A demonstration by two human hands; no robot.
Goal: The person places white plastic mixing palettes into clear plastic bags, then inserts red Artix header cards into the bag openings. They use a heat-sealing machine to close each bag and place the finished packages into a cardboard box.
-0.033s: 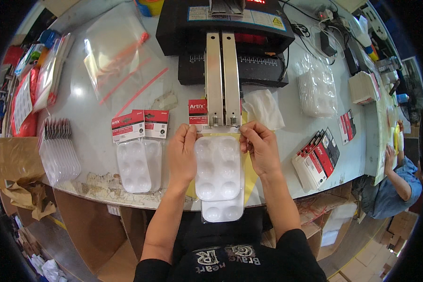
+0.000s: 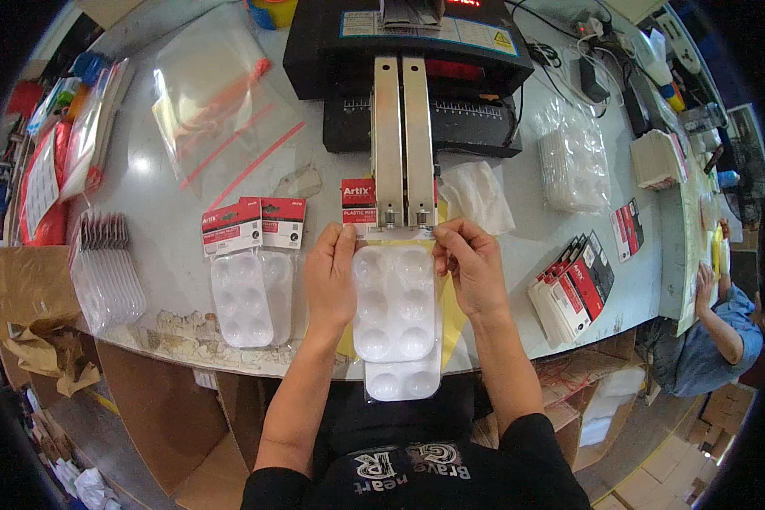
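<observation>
Compared with the earlier frame, almost nothing differs: both hands, the two stacked packages and everything around them hold the same positions, the view showing only the slightest shift. The left hand (image 2: pixel 330 272) and right hand (image 2: pixel 472 263) have their fingers pinched at the lower corners of a red-and-white cardboard header card (image 2: pixel 359 204). Below it lies a white plastic palette with round wells (image 2: pixel 394 302), overlapping a second white palette (image 2: pixel 404 380) that juts past the edge of the grey surface (image 2: pixel 314 183). Two silvery metal bars (image 2: pixel 388 127) from a black machine (image 2: pixel 314 51) hide the card's middle. The left fingertips are largely hidden, the clear film is hard to make out, and the machine's top is cut off.
</observation>
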